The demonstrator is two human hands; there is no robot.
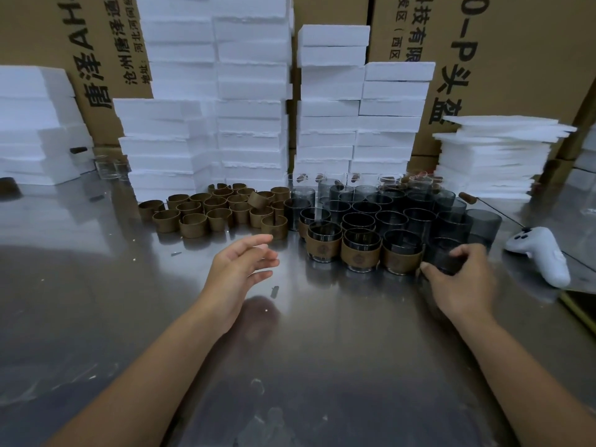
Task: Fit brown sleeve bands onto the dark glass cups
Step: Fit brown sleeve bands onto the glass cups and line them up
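The right hand [461,282] gripped a bare cup [443,253] at the near right of the cups [390,217]. The left hand [242,269] hovered open, fingers relaxed, near the bands [206,211] lying left of them.

- The left hand [240,269] is showing uncovered, its fingers slim and bare to the tips.
- The left forearm [154,366] is showing bare skin from the wrist to the view's lower edge.
- The right hand [461,285] is likewise showing uncovered, knuckles and thumb bare.
- The right forearm [532,366] is showing bare right to the lower corner.
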